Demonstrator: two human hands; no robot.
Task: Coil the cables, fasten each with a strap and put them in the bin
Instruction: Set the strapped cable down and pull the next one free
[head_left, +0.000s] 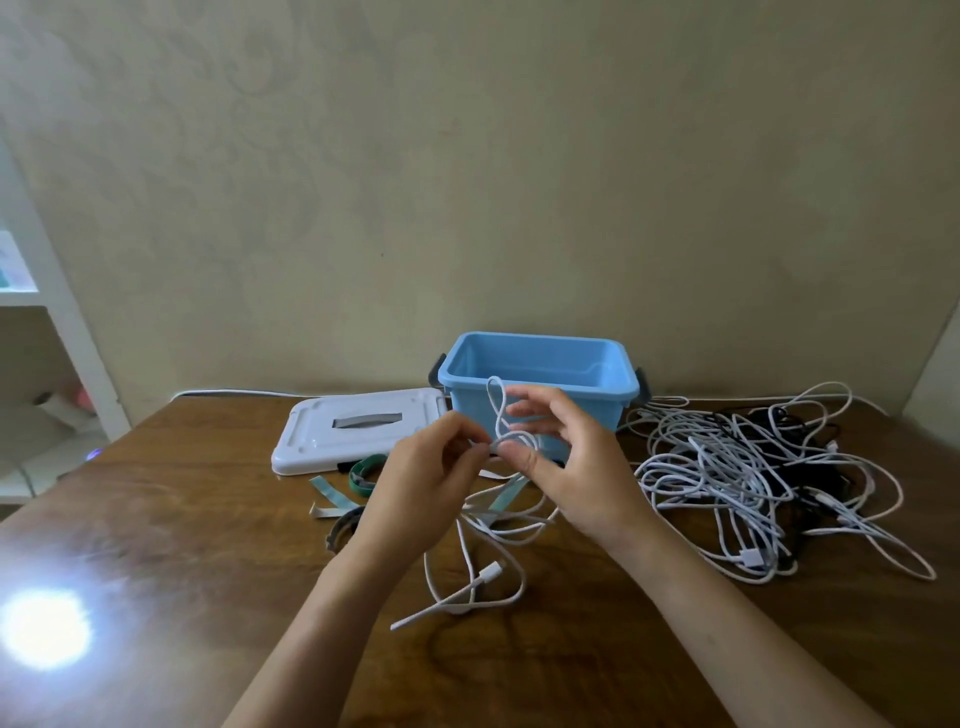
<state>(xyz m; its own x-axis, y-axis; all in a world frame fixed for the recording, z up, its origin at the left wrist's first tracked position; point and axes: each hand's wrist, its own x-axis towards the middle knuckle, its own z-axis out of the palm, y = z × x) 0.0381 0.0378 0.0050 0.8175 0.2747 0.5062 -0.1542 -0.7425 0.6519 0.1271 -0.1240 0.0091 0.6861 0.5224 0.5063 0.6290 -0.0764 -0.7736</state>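
Beyond both hands, the open blue bin (537, 384) shows no contents. Left hand (423, 486) and right hand (566, 467), raised together, pinch small loops of a white charging cable (483, 525) trailing below them.

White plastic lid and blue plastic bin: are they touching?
Cannot tell. In the head view the white plastic lid reaches the blue plastic bin, but no contact or gap shows plainly.

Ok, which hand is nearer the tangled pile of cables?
Right. The right hand is just left of the tangled pile of cables, pinching the white cable. The left hand is farther left, also pinching it.
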